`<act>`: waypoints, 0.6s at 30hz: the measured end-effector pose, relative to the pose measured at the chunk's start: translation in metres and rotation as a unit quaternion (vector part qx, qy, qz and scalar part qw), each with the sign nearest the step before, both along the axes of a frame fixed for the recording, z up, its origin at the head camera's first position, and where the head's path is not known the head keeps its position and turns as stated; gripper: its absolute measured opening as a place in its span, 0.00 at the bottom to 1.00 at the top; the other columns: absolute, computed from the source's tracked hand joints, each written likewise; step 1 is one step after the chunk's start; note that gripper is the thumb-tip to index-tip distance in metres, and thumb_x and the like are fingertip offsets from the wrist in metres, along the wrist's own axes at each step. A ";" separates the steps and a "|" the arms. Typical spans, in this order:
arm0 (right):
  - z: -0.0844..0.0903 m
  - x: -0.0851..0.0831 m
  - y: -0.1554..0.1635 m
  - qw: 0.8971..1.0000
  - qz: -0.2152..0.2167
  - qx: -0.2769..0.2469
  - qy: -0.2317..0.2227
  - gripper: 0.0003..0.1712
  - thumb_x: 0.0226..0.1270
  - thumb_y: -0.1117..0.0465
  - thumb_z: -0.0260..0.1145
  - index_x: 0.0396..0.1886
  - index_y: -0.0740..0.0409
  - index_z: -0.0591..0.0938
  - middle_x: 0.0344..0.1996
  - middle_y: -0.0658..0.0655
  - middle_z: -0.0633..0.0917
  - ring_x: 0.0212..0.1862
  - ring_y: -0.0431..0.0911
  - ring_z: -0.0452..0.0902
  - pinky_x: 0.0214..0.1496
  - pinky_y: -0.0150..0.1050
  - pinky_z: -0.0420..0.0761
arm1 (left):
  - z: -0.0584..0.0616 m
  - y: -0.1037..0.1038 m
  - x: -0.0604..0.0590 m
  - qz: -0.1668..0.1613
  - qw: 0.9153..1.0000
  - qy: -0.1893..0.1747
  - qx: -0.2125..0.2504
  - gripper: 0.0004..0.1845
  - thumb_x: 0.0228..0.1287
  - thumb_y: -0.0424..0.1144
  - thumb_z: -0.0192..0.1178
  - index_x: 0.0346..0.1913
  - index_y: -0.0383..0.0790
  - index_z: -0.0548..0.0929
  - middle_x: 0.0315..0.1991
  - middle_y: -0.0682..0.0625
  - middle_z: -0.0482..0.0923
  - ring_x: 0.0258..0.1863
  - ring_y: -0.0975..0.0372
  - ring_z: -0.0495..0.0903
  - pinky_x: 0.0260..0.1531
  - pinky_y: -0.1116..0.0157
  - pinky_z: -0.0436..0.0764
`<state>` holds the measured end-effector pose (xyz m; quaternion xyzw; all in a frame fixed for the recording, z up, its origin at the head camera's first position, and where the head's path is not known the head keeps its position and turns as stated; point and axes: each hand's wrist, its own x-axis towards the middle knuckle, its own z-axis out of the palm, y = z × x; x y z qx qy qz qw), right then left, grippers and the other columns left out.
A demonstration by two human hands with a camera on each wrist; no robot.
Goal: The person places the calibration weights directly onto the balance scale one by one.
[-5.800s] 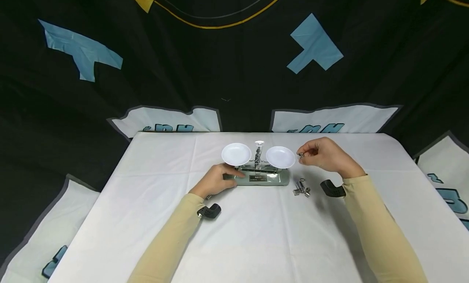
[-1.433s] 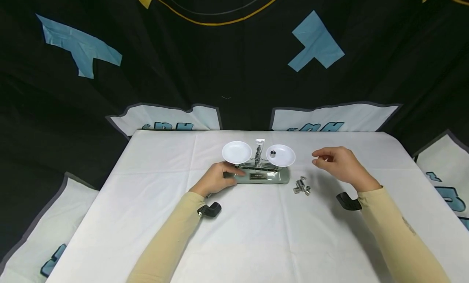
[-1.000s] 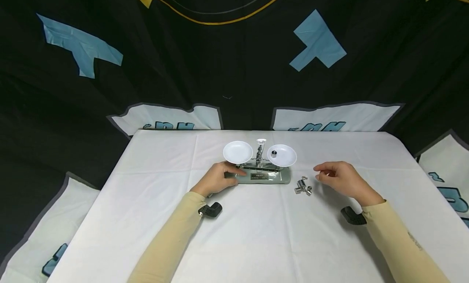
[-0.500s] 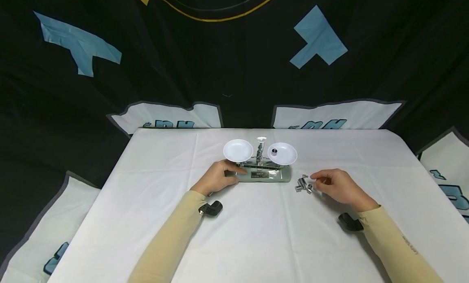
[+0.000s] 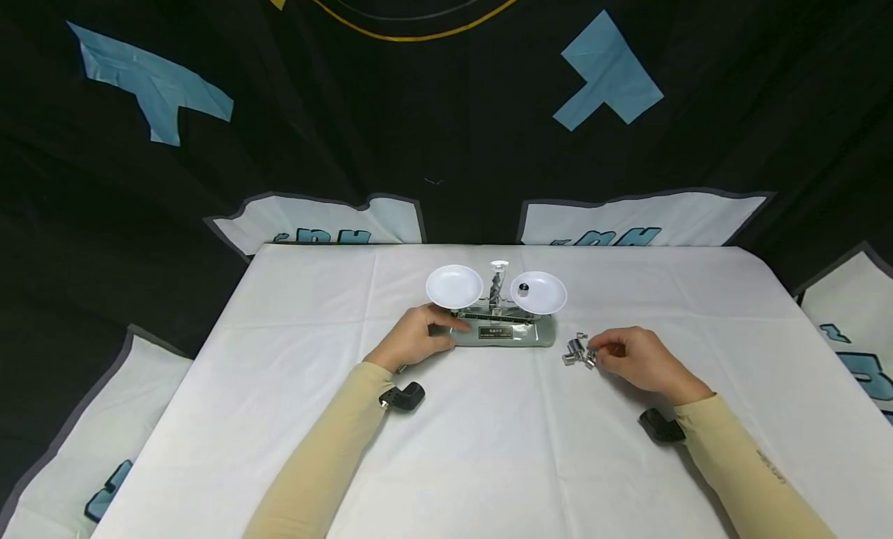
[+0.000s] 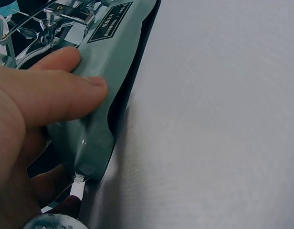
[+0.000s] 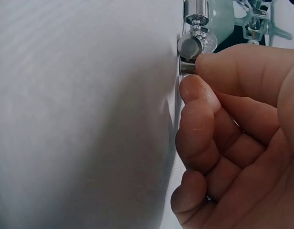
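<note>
A green-based balance scale [image 5: 519, 336] with two white pans stands at the middle of the table. My left hand [image 5: 412, 339] grips the left end of its base; in the left wrist view the thumb [image 6: 66, 98] lies across the green casing, other fingers partly hidden. One small metal weight [image 5: 523, 289] stands in the right pan [image 5: 547, 297], while the left pan [image 5: 453, 286] holds nothing. To the right of the scale, several metal weights [image 5: 574, 348] lie bunched on the cloth. There my right hand [image 5: 636, 361] pinches a small weight [image 7: 187, 67] between thumb and index finger.
A white cloth [image 5: 446, 446] covers the table. Behind it hangs a black curtain [image 5: 391, 128] with blue and white shapes. Black wrist cameras sit below both sleeves, and a shiny round metal piece [image 6: 54, 222] shows under the left hand.
The right hand has put a weight in the right pan, drawn back, then come down to the bunched weights and pinched one. The left hand has stayed on the scale's base.
</note>
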<state>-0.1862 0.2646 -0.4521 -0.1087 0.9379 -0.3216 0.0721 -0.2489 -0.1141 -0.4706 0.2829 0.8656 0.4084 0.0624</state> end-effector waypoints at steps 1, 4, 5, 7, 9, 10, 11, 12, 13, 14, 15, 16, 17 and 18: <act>0.000 0.000 0.000 1.000 0.000 0.000 -0.002 0.13 0.64 0.70 0.67 0.47 0.67 0.87 0.33 0.54 0.86 0.36 0.43 0.76 0.34 0.30 0.77 | 0.000 0.000 0.000 0.000 1.000 0.000 0.000 0.18 0.57 0.28 0.66 0.49 0.45 0.91 0.56 0.47 0.87 0.63 0.51 0.80 0.66 0.48 0.76; -0.001 0.000 -0.001 1.000 0.002 0.002 -0.004 0.12 0.64 0.70 0.67 0.47 0.67 0.87 0.33 0.54 0.86 0.36 0.43 0.76 0.34 0.30 0.77 | 0.001 0.000 0.001 -0.001 1.000 0.002 -0.002 0.18 0.57 0.28 0.66 0.49 0.45 0.91 0.56 0.47 0.87 0.63 0.51 0.80 0.66 0.48 0.76; -0.001 0.000 -0.001 1.000 0.002 0.002 -0.005 0.12 0.64 0.70 0.67 0.47 0.67 0.87 0.33 0.54 0.86 0.36 0.43 0.76 0.34 0.30 0.78 | 0.002 0.000 0.001 -0.001 1.000 0.002 -0.002 0.18 0.57 0.28 0.66 0.49 0.45 0.91 0.56 0.47 0.87 0.63 0.51 0.80 0.66 0.48 0.76; -0.001 0.000 -0.001 1.000 0.004 0.003 -0.003 0.12 0.64 0.70 0.68 0.47 0.66 0.87 0.33 0.54 0.86 0.36 0.43 0.76 0.34 0.30 0.78 | 0.002 0.001 0.001 -0.001 1.000 0.003 -0.004 0.18 0.57 0.28 0.66 0.49 0.45 0.91 0.56 0.47 0.87 0.63 0.51 0.80 0.66 0.48 0.76; -0.002 0.000 -0.001 1.000 0.006 0.001 -0.002 0.12 0.63 0.71 0.68 0.46 0.66 0.87 0.32 0.54 0.86 0.35 0.43 0.76 0.34 0.30 0.78 | 0.001 0.001 0.001 0.000 1.000 0.005 -0.005 0.18 0.57 0.28 0.66 0.49 0.45 0.91 0.56 0.47 0.87 0.63 0.51 0.80 0.66 0.49 0.77; -0.001 0.000 -0.001 1.000 0.008 0.001 -0.001 0.12 0.63 0.71 0.68 0.46 0.66 0.87 0.32 0.54 0.85 0.35 0.43 0.76 0.34 0.30 0.78 | 0.001 0.001 0.001 0.000 1.000 0.006 -0.005 0.17 0.57 0.28 0.66 0.49 0.45 0.91 0.56 0.47 0.87 0.63 0.51 0.80 0.66 0.49 0.77; -0.002 0.000 -0.001 1.000 0.009 0.000 0.000 0.11 0.63 0.71 0.68 0.46 0.66 0.87 0.32 0.54 0.85 0.35 0.43 0.76 0.34 0.30 0.78 | 0.001 0.001 0.001 0.001 1.000 0.006 -0.005 0.17 0.57 0.28 0.66 0.49 0.44 0.91 0.56 0.47 0.87 0.63 0.52 0.80 0.66 0.49 0.77; -0.001 -0.001 -0.001 1.000 0.011 -0.001 0.001 0.11 0.63 0.71 0.68 0.45 0.66 0.87 0.32 0.53 0.85 0.35 0.43 0.76 0.34 0.30 0.77 | 0.001 0.000 0.001 0.003 1.000 0.005 -0.006 0.17 0.57 0.28 0.66 0.49 0.44 0.91 0.56 0.47 0.87 0.62 0.52 0.80 0.66 0.49 0.77; -0.002 -0.001 -0.001 1.000 0.011 -0.002 0.001 0.12 0.63 0.71 0.68 0.45 0.66 0.87 0.32 0.53 0.85 0.35 0.43 0.76 0.34 0.30 0.77 | 0.001 0.001 0.001 0.003 1.000 0.004 -0.006 0.17 0.57 0.27 0.66 0.49 0.44 0.91 0.56 0.47 0.87 0.62 0.52 0.80 0.66 0.50 0.77; -0.002 -0.001 -0.001 1.000 0.012 -0.003 0.001 0.12 0.62 0.71 0.68 0.45 0.66 0.87 0.32 0.53 0.85 0.35 0.43 0.76 0.34 0.30 0.77 | 0.001 0.001 0.001 0.004 1.000 0.002 -0.006 0.17 0.56 0.27 0.66 0.49 0.44 0.91 0.56 0.47 0.87 0.62 0.52 0.80 0.66 0.50 0.77; -0.002 -0.001 -0.001 1.000 0.012 -0.002 0.002 0.12 0.62 0.71 0.68 0.45 0.66 0.87 0.32 0.53 0.85 0.35 0.43 0.76 0.35 0.29 0.77 | 0.000 0.001 0.001 0.004 1.000 0.002 -0.007 0.17 0.56 0.27 0.66 0.49 0.44 0.91 0.55 0.47 0.87 0.62 0.52 0.81 0.65 0.50 0.77; -0.002 -0.001 -0.001 1.000 0.013 -0.001 0.003 0.12 0.62 0.71 0.68 0.45 0.66 0.87 0.32 0.53 0.85 0.35 0.43 0.76 0.35 0.29 0.77 | 0.000 0.001 0.001 0.004 1.000 0.000 -0.007 0.17 0.56 0.27 0.66 0.49 0.44 0.91 0.55 0.47 0.87 0.62 0.52 0.81 0.65 0.50 0.77; -0.003 -0.001 0.000 1.000 0.013 -0.001 0.003 0.12 0.62 0.71 0.68 0.45 0.66 0.87 0.32 0.53 0.85 0.35 0.43 0.76 0.35 0.29 0.77 | 0.000 0.001 0.001 0.005 1.000 -0.002 -0.007 0.17 0.56 0.27 0.66 0.49 0.44 0.91 0.55 0.47 0.87 0.62 0.52 0.81 0.65 0.50 0.77; -0.003 -0.001 0.000 1.000 0.013 -0.001 0.003 0.12 0.62 0.71 0.68 0.45 0.66 0.87 0.32 0.53 0.85 0.35 0.43 0.76 0.35 0.29 0.77 | 0.000 0.001 0.001 0.005 1.000 -0.003 -0.007 0.17 0.56 0.27 0.66 0.48 0.43 0.91 0.55 0.47 0.87 0.62 0.52 0.81 0.65 0.50 0.77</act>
